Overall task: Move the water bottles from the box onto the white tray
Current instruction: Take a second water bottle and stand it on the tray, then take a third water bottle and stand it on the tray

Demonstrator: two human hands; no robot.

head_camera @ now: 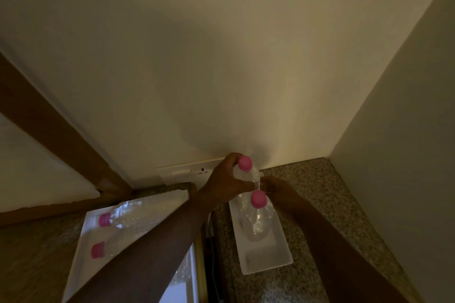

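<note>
Now my left hand (225, 181) is clenched around the neck of a clear bottle (247, 174), just under its pink cap (245, 163), and holds it upright at the far end of the white tray (267, 259). Whether its base touches the tray I cannot tell; my grip hides it. My right hand (275, 188) is just to the right of that grip, fingers curled toward the same bottle, but the dim light and the bottle in front keep me from telling whether it grasps anything.

Just nearer to me than my left hand, a second bottle (257, 220) stands upright on the tray, its pink cap (258, 199) close below my knuckles. The near end of the tray is bare.

The tray lies on a speckled desk (327, 216) that runs into a corner of pale walls (221, 56) beyond my hands. A white wall socket (187, 171) sits just left of my left hand.

Down to the left, under my left forearm, the white box (81, 261) holds two more bottles lying on their sides, pink caps (104, 219) pointing left. One (133, 214) is farther from me, the other's cap (97, 250) nearer.
</note>
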